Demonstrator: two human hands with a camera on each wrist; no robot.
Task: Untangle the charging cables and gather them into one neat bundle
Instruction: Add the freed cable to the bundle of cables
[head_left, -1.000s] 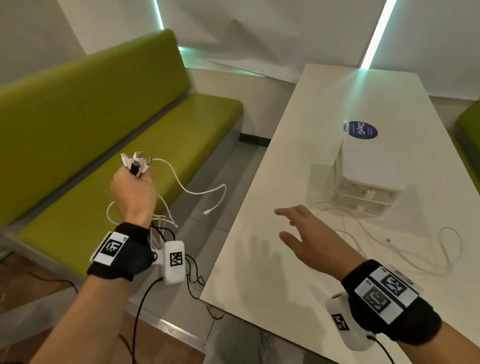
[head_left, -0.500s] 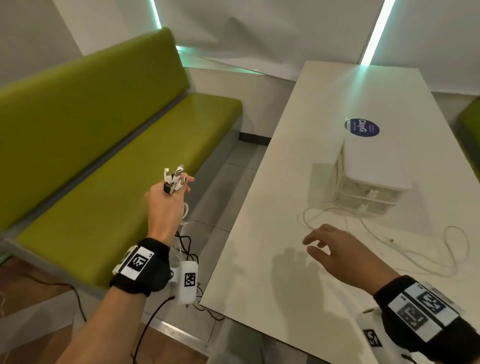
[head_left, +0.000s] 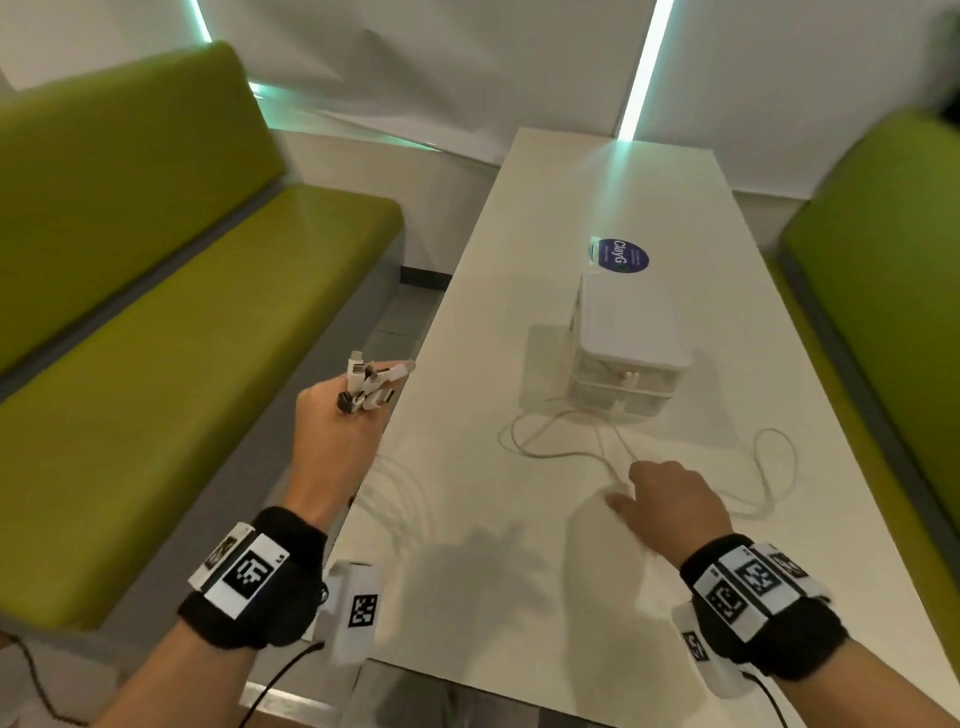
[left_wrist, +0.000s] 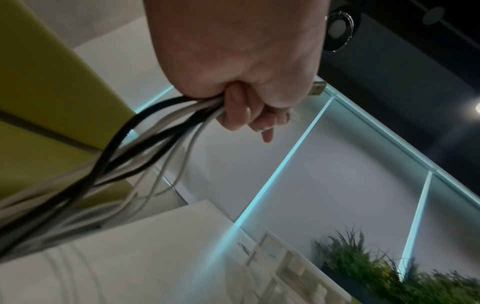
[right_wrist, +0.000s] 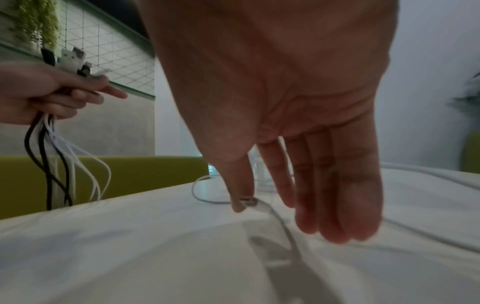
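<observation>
My left hand (head_left: 332, 431) grips a bundle of black and white charging cables (left_wrist: 155, 131) just off the table's left edge. Their plugs (head_left: 371, 382) stick up out of the fist, and the strands hang down beside the table (right_wrist: 52, 160). One loose white cable (head_left: 561, 454) lies in loops on the white table (head_left: 467, 597). My right hand (head_left: 670, 499) hovers over this cable with fingers straight and pointing down. The thumb tip (right_wrist: 240, 197) touches the cable's end plug (right_wrist: 249, 201) on the tabletop.
A small white drawer box (head_left: 628, 332) stands mid-table just beyond the loose cable, with a round blue sticker (head_left: 621, 255) behind it. Green benches run along the left (head_left: 156, 364) and right (head_left: 883, 260) sides of the table.
My left hand has carried the bundle rightwards to the table's edge. My right hand has moved forward and down onto the loose white cable.
</observation>
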